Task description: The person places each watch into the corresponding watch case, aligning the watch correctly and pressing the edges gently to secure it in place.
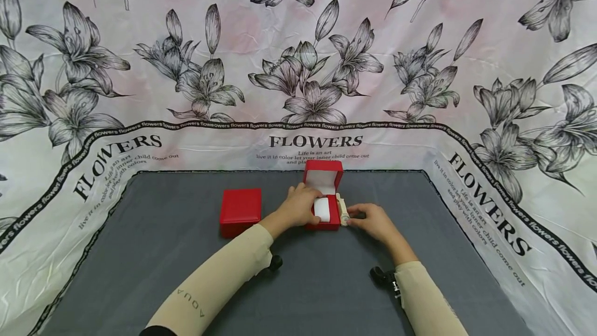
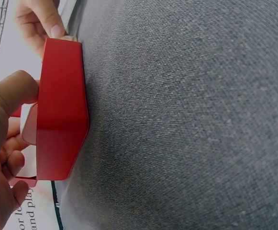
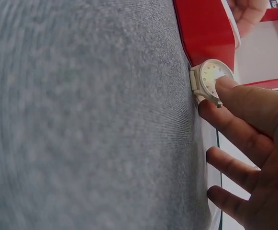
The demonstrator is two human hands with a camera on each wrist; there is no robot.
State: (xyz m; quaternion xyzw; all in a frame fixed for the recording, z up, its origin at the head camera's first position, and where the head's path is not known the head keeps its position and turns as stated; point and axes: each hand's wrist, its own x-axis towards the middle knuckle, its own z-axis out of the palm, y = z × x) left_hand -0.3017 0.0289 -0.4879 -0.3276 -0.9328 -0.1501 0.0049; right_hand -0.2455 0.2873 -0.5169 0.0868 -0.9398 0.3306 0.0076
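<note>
An open red box point(image 1: 333, 218) stands near the far edge of the grey cloth, its white-lined lid point(image 1: 323, 167) raised at the back. Inside sits a white cushion point(image 1: 322, 209). My left hand point(image 1: 297, 206) reaches over the box's left side, its thumb and fingers at opposite ends of the cushion, gripping it. At the box's right side, a cream wristwatch point(image 1: 342, 211) stands on the cloth. My right hand point(image 1: 374, 222) pinches the watch, thumb over the round dial point(image 3: 214, 76) and index finger behind it, the other fingers spread.
A second red box point(image 1: 240, 211), closed, lies left of the open one. Grey cloth point(image 1: 322, 284) covers the work surface, bordered by white fabric with flower prints and lettering point(image 1: 316, 141) that rises behind the boxes.
</note>
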